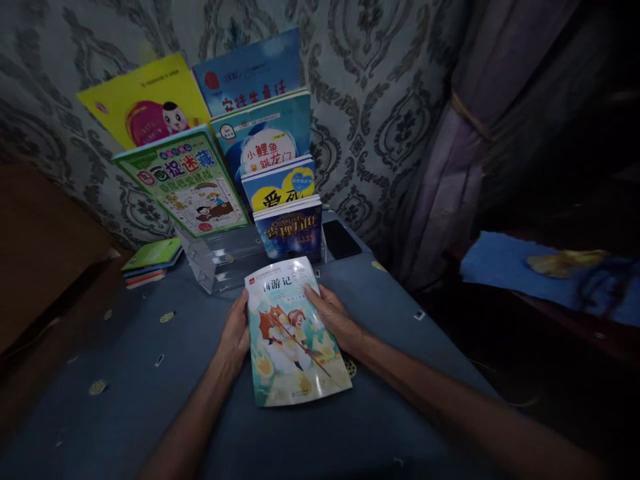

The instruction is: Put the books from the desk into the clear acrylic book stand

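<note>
Between my two hands is a glossy paperback book (pixel 295 340), its front cover facing up, with a cartoon figure, a red cape and a long staff on it. My left hand (pixel 237 330) grips its left edge, fingers hidden underneath. On the right edge, my right hand (pixel 333 310) holds it with the thumb lying on the cover. Just beyond the book stands a clear tiered display rack (pixel 223 263). Its lowest right tier bears a dark blue book (pixel 290 230), close above the held book's top edge.
Upright on the rack are a green book (pixel 195 190), a yellow book (pixel 150 100) and several blue ones. A small stack of books (pixel 153 260) lies left of it, a dark phone (pixel 341 240) right of it. Behind the table (pixel 150 387) hang patterned wall covering and a tied curtain (pixel 445 153).
</note>
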Demonstrator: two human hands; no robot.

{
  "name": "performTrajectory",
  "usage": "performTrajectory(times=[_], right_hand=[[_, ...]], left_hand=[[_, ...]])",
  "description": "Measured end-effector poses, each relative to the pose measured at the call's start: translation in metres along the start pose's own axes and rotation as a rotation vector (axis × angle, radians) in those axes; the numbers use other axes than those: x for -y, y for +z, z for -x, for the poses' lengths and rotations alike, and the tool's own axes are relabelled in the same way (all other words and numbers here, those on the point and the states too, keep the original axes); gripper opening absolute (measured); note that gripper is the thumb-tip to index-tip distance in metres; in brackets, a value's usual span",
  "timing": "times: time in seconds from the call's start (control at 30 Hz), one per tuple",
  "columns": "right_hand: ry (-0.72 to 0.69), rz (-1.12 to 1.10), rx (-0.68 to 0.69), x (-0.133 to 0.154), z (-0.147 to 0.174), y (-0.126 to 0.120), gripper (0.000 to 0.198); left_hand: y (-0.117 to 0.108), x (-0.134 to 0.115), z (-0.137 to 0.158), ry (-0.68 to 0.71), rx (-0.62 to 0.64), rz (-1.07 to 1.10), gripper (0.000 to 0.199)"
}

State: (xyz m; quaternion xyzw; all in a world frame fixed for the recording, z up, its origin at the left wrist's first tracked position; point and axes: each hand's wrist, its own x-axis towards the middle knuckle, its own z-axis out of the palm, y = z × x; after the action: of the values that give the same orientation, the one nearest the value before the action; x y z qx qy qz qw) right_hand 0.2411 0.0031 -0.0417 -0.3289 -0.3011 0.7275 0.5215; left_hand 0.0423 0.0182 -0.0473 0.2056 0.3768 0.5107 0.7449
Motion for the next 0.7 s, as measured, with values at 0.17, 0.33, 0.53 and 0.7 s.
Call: performTrajectory(times=[0.17, 0.33, 0.53, 0.7], right_hand=[[-0.049, 0.037, 0.002, 0.0005, -0.0019, -0.0061, 0.052], [-0.058, 0.060, -0.008, 0.0015, -0.0003, -0.0070, 0.051], [-0.035, 0.059, -0.031, 0.0033, 0.0011, -0.0061, 0.048], [-0.012, 0.042, -0.046, 0.0068, 0.0020, -0.0049, 0.042]], left_hand=[[0.0022, 0.0006, 0.0020, -0.056, 0.095, 0.062, 0.056], [0.0037, 0.0028, 0.0046, 0.093, 0.027, -0.009, 0.055], [0.0065, 0.0045, 0.0055, 0.153, 0.021, -0.043, 0.046], [0.0074, 0.0050, 0.0079, 0.144, 0.042, -0.069, 0.053]])
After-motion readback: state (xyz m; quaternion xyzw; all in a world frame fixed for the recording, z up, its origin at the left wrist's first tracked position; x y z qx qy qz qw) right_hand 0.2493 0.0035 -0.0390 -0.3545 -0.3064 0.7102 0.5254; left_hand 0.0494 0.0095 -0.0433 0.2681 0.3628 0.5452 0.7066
